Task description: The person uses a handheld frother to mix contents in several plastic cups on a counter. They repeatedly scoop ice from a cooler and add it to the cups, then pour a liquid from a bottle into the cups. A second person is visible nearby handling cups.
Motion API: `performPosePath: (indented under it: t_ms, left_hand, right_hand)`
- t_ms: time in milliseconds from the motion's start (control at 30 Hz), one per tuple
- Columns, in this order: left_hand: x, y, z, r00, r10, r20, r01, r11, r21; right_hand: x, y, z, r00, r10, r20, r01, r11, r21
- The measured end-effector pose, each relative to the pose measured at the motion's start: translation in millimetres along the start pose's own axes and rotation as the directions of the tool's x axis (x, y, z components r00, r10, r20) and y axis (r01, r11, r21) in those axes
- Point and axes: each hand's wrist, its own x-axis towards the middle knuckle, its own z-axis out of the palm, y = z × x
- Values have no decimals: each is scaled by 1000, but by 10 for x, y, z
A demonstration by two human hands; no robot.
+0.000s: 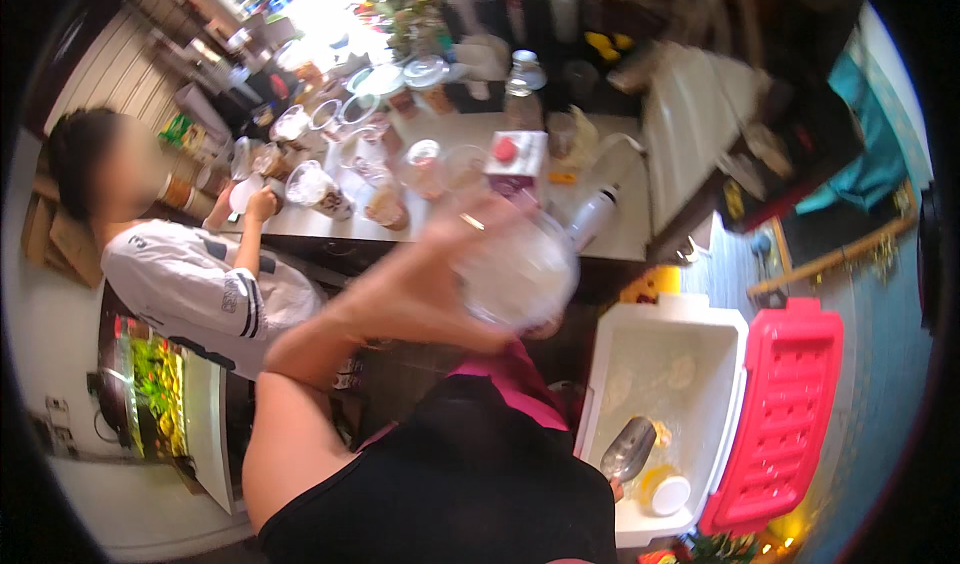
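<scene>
My left hand, blurred and wearing a ring, grips a clear plastic cup that looks filled with ice. The cup is in front of my chest, near the edge of the white counter. Low on the right, a small part of my right hand shows past my black top, at the handle end of a metal ice scoop. My body hides most of that hand. The scoop is over the inside of a white cooler box, where a yellow container with a white lid lies.
A person at the left handles a cup. Several filled plastic cups, a carton, a clear bottle and a white bottle stand or lie on the counter. A red lid stands beside the cooler. An aquarium glows at left.
</scene>
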Motion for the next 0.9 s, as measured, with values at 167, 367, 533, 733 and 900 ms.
performPosePath:
  t_ms: [167, 367, 533, 733, 900]
  left_hand:
    - [-454, -346, -1662, 832, -199, -519, 212, 977, -35]
    - [-695, -1969, -2852, 627, -441, -642, 602, 797, 41]
    - [-879, -3477, -2843, 503, -477, -721, 845, 448, 293]
    - [-1442, -4659, -2594, 237, -724, -648, 969, 225, 102]
    - [-1444, -4825, -2417, 249, -798, -548, 968, 212, 130]
  right_hand:
    - [178, -284, 411, 997, 72, 20, -69, 991, -117]
    - [391, -241, 651, 962, 266, -58, -270, 960, -76]
    - [447, 77, 539, 893, 423, -151, -428, 904, -1]
    - [571, 193, 346, 852, 518, -76, -522, 850, -61]
    - [661, -304, 447, 997, -76, 11, 69, 819, -570]
